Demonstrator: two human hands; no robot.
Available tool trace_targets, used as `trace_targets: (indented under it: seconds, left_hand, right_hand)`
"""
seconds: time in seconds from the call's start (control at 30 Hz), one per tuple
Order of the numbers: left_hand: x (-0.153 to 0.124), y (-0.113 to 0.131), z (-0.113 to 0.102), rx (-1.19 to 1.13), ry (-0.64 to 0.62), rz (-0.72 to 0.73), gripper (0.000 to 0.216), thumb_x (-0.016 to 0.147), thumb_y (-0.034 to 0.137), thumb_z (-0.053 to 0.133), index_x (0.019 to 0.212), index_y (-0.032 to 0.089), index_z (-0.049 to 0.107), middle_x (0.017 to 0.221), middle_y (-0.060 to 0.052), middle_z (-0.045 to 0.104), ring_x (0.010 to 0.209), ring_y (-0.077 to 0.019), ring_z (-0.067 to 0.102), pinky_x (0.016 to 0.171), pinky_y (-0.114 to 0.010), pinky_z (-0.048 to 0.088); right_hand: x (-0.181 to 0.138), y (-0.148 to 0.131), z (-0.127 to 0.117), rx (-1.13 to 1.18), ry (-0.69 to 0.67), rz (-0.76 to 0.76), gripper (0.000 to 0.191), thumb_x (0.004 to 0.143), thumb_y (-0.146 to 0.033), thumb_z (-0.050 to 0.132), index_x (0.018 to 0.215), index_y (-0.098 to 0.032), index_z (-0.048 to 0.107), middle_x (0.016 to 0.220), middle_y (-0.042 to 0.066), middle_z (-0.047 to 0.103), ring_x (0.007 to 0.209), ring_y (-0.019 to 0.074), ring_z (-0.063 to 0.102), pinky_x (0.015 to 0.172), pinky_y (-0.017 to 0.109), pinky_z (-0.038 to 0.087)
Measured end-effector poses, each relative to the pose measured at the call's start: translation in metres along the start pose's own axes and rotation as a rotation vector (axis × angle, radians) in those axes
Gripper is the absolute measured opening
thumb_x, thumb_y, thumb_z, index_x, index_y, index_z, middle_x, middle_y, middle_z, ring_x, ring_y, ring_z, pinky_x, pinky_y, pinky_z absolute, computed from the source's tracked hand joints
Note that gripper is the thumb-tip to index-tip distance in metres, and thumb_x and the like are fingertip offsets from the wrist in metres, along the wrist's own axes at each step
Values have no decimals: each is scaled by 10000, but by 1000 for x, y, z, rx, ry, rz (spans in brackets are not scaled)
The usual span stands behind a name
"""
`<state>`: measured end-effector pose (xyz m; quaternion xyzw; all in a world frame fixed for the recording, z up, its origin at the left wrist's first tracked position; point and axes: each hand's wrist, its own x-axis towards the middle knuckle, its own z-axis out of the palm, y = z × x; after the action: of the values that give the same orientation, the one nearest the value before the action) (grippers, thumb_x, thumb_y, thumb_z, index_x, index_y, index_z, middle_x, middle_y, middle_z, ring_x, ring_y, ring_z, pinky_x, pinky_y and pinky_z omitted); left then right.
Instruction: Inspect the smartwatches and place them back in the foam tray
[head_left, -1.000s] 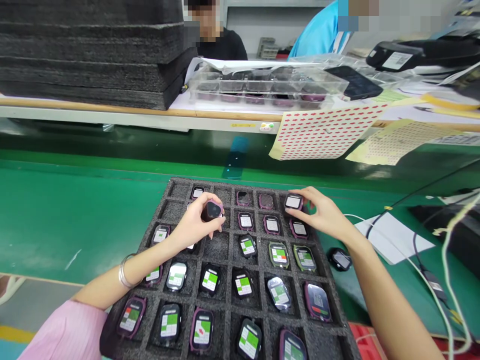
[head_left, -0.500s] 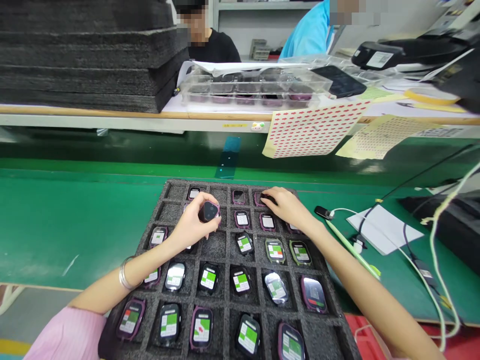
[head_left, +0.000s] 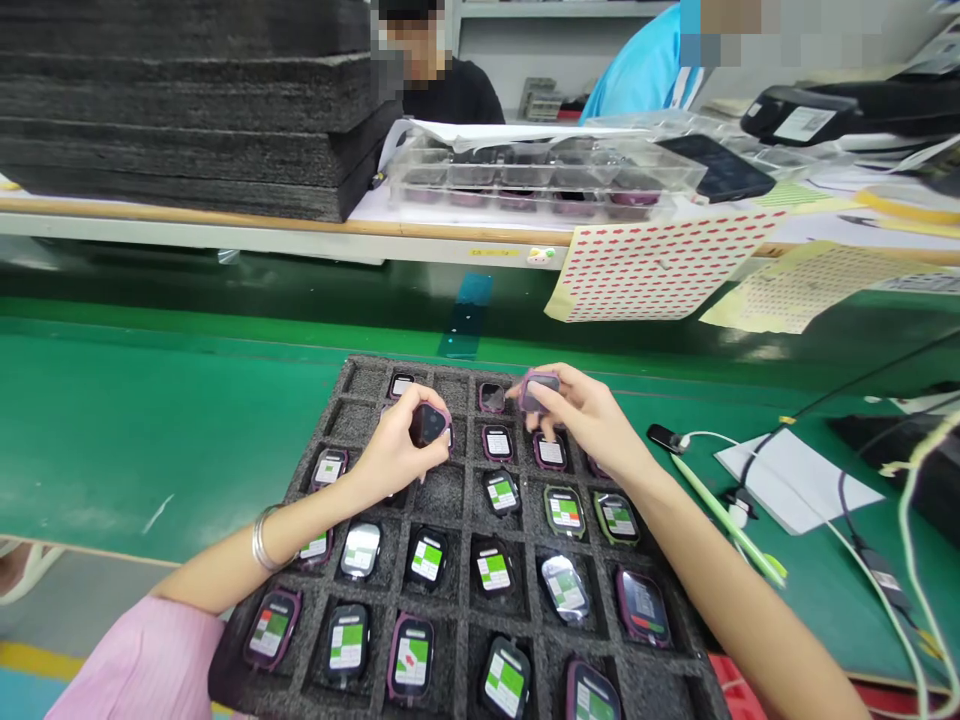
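Two hands work over a black foam tray (head_left: 431, 497). Most of its compartments hold square watch units in purple or dark cases, many with green-and-white screen labels. Far left, stacked dark foam sheets (head_left: 187, 110) sit on the back bench. Left hand (head_left: 390, 450), metal bangle (head_left: 264, 538) on the wrist, has its fingers closed around a dark-faced unit (head_left: 430, 425), held low over the tray's second row. Right hand (head_left: 581, 415) pinches a purple-cased unit (head_left: 538, 392) by its edges, raised over the far row; half a second ago that hand lay on a unit there, and now one is lifted clear. Further back, a clear plastic tray (head_left: 540, 190) holds purple-rimmed items in its pockets. A red-dot sticker sheet (head_left: 664, 265) hangs off the bench edge to its right. Right of the foam tray, on the green bench: small black corded piece (head_left: 664, 437), green pen (head_left: 727, 530), white paper (head_left: 795, 480).
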<state>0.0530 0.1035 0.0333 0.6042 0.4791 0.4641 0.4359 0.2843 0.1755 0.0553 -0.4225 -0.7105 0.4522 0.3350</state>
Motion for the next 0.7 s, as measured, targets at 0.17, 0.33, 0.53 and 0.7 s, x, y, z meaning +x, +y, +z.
trace_targets:
  seconds: [0.17, 0.33, 0.53, 0.7]
  left_hand:
    - [0, 0, 2, -21, 23, -4, 260, 754, 168, 607, 958, 207, 452, 890, 6, 500, 468, -47, 463, 344, -152, 412]
    - [-1, 0, 3, -12, 26, 38, 260, 755, 136, 597, 961, 211, 456, 901, 12, 497, 554, -60, 472, 431, -149, 414]
    - [-1, -1, 3, 35, 45, 89, 266, 745, 96, 587, 952, 213, 467, 897, 21, 513, 641, -83, 497, 583, -195, 436]
    - [-1, 0, 3, 62, 47, 144, 259, 740, 74, 580, 930, 209, 468, 880, 18, 524, 774, -122, 530, 736, -245, 438]
  right_hand:
    - [-12, -15, 14, 592, -167, 143, 436, 881, -386, 604, 1258, -188, 509, 1029, 136, 681, 489, 99, 489, 370, 213, 346]
    - [-17, -9, 18, 734, -214, 119, 400, 856, -289, 653, 1239, -222, 558, 1055, 112, 677, 633, 142, 592, 479, 240, 461]
    - [-23, -4, 18, 746, -308, 91, 379, 836, -250, 693, 1201, -194, 607, 970, 104, 697, 538, 119, 588, 501, 253, 481]
    - [-24, 0, 19, 792, -423, 84, 395, 876, -254, 646, 1259, -181, 576, 970, 115, 685, 548, 117, 602, 498, 241, 478]
